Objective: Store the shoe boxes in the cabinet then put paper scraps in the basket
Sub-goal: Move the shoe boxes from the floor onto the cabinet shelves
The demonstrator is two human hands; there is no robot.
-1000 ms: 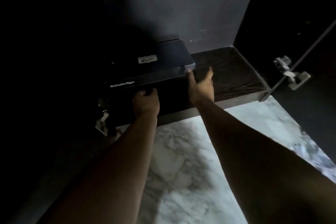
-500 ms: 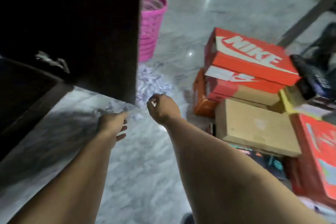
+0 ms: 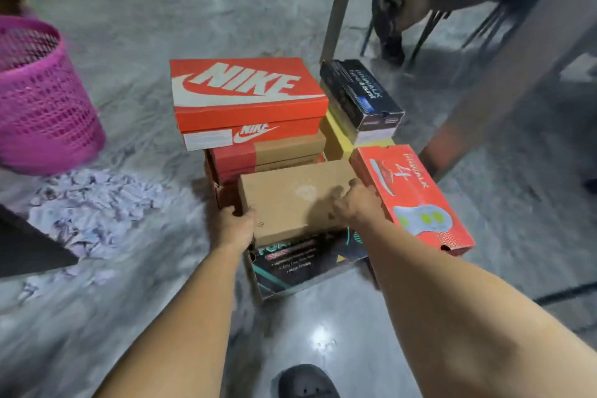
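Hands on one item: left hand (image 3: 235,225) curled round the near left corner of a plain brown cardboard box (image 3: 292,200), right hand (image 3: 355,203) gripping its right edge, fingers bent over the lid. Box held between both, lying flat on top of a dark printed box (image 3: 290,263) that stood on the floor.

Brown box: rectangular, matte, unprinted except for a faint pale mark at the lid's centre; corners square, surface slightly scuffed.

Adjoining stock: to its right, touching, a red box (image 3: 416,197) with white lettering and a pale shoe graphic, tilted down toward the viewer. Behind, a stack topped by an orange Nike box (image 3: 245,90) with white logo, resting on red-and-brown boxes (image 3: 268,155). Right of that, a black box (image 3: 361,94) lay angled on a yellow one (image 3: 336,142).

Floor (image 3: 161,42): grey marbled stone, glossy. Paper scraps (image 3: 93,207), white and crumpled, were heaped to the left, well apart from the hands. Pink basket (image 3: 42,100), perforated plastic, round, stood just beyond the scraps. Dark cabinet panel (image 3: 29,245) edged in at the left. Table leg (image 3: 339,0) rose behind the boxes.
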